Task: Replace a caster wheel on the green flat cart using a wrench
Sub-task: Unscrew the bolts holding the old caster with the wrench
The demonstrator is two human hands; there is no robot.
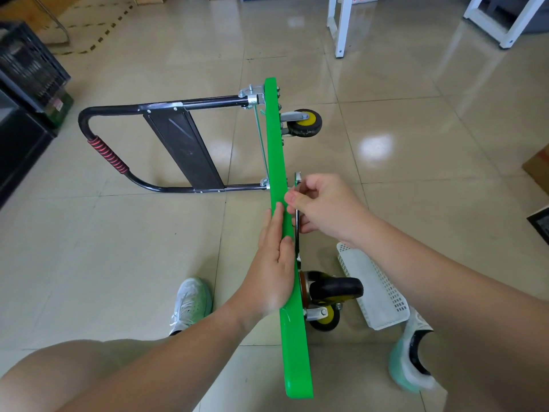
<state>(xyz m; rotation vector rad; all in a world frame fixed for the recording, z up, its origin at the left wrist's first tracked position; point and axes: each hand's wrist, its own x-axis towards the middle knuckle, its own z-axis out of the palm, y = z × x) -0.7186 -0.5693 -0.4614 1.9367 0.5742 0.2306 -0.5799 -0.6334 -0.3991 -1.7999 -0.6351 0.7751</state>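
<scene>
With the glossy green flat cart tipped on edge on the tiled floor, the left hand pressed it flat, grip released, while the right hand grasped a slim metal wrench at the underside, apparently working a caster bolt that next needed a steady turn.

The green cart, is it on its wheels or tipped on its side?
On its side: the green cart stands on edge, its caster wheel pointing sideways.
</scene>
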